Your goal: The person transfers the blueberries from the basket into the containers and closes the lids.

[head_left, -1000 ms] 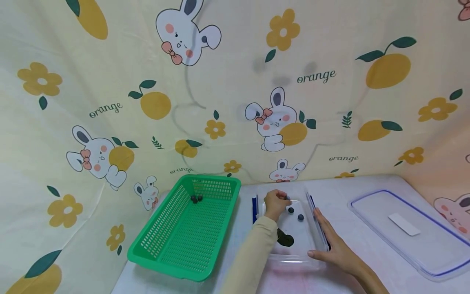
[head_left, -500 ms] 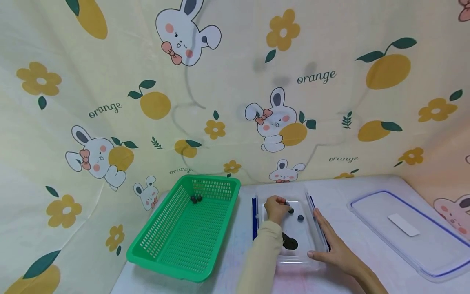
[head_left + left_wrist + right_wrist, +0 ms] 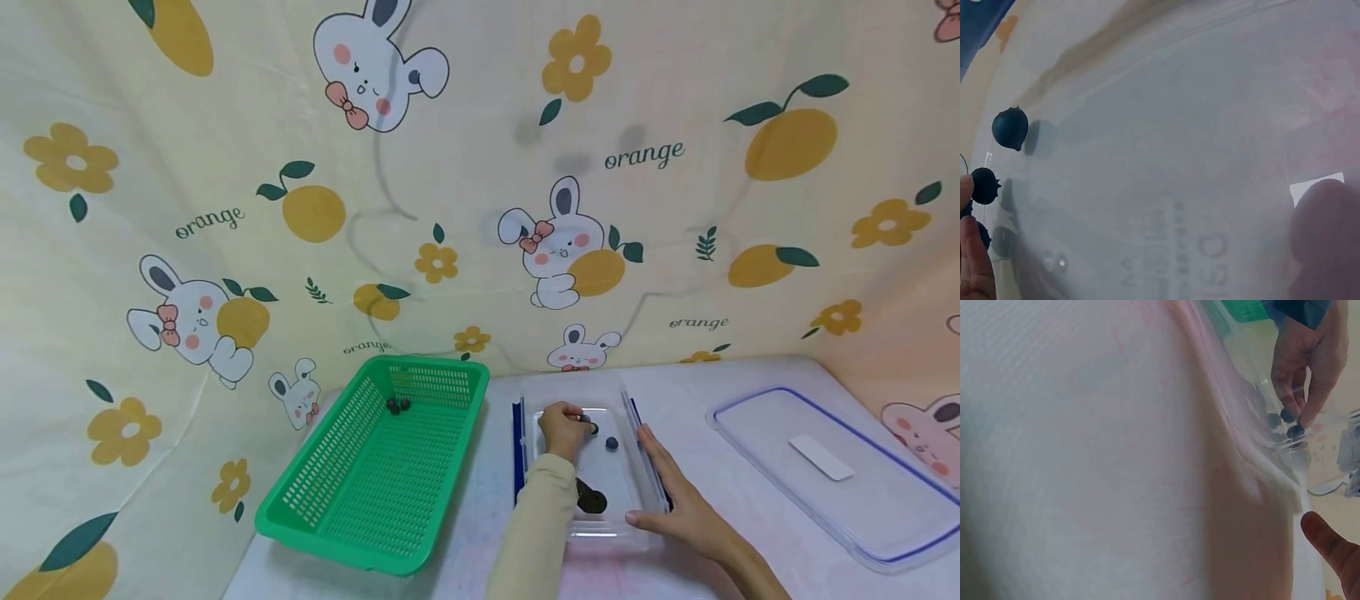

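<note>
The left hand is reaching into the clear container, and its fingertips are closing in a pinch on one blueberry near the far end. A second blueberry is lying loose just beside it, near the container's right wall; the left wrist view is showing another dark berry close by. A larger dark object is sitting nearer the person in the container; its kind cannot be told.

The right hand is lying flat, fingers straight, against the container's right edge, steadying it and gripping nothing.

The green basket is standing to the left, well apart from the hands, and is holding two berries at its far end. Judging by this, the transfer appears to be roughly half done: two berries are across, and at least two are waiting in the container. The clear lid is lying off to the right on the table.
</note>
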Demonstrator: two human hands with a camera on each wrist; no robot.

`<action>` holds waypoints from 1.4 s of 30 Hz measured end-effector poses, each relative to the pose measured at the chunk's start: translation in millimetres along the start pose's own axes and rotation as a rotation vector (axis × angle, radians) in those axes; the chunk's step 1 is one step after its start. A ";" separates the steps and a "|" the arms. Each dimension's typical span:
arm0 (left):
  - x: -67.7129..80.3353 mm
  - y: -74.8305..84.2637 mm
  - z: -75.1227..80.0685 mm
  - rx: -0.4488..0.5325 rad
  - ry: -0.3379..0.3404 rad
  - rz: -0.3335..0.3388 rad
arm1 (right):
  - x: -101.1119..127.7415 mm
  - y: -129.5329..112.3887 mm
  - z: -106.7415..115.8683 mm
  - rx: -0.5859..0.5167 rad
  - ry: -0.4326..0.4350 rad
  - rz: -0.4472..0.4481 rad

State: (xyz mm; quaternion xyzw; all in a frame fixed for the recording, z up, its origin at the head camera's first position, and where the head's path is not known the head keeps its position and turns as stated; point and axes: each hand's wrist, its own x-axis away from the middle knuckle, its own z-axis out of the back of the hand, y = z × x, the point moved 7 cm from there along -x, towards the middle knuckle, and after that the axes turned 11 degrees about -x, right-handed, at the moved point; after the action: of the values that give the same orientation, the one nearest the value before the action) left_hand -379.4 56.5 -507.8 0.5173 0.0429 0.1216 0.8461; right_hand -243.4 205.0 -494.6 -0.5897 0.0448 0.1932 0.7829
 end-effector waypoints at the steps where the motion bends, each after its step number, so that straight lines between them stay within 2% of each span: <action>1: -0.2 -0.5 -0.1 0.002 -0.002 0.004 | 0.0 -0.3 0.0 0.000 0.000 0.002; 5: -1.3 -1.0 -0.5 0.006 -0.008 0.014 | -0.1 -0.8 0.1 0.005 0.003 -0.001; 11: -0.9 0.5 0.8 0.017 0.004 -0.008 | -0.2 -2.0 0.2 -0.006 0.004 0.004; 25: -1.2 13.2 11.8 0.083 0.028 -0.014 | -0.4 -0.6 0.2 0.010 0.004 -0.006; 31: -5.1 21.1 14.7 0.164 0.003 -0.012 | -0.7 -0.1 1.0 0.021 0.006 -0.027; 35: -7.0 27.3 17.8 0.185 -0.040 -0.013 | -0.7 0.7 1.2 0.022 0.003 -0.052; 39: -8.2 35.0 25.3 0.221 -0.076 -0.017 | -0.5 0.0 1.3 0.026 -0.001 -0.044; 42: -9.6 43.2 33.8 0.264 -0.088 -0.044 | -0.4 -0.7 1.3 0.031 0.000 -0.041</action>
State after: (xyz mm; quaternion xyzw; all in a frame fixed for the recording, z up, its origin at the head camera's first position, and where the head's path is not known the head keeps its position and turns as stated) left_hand -389.0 43.7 -454.5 0.6278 0.0328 0.0734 0.7742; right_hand -243.7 206.0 -493.4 -0.5785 0.0359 0.1765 0.7956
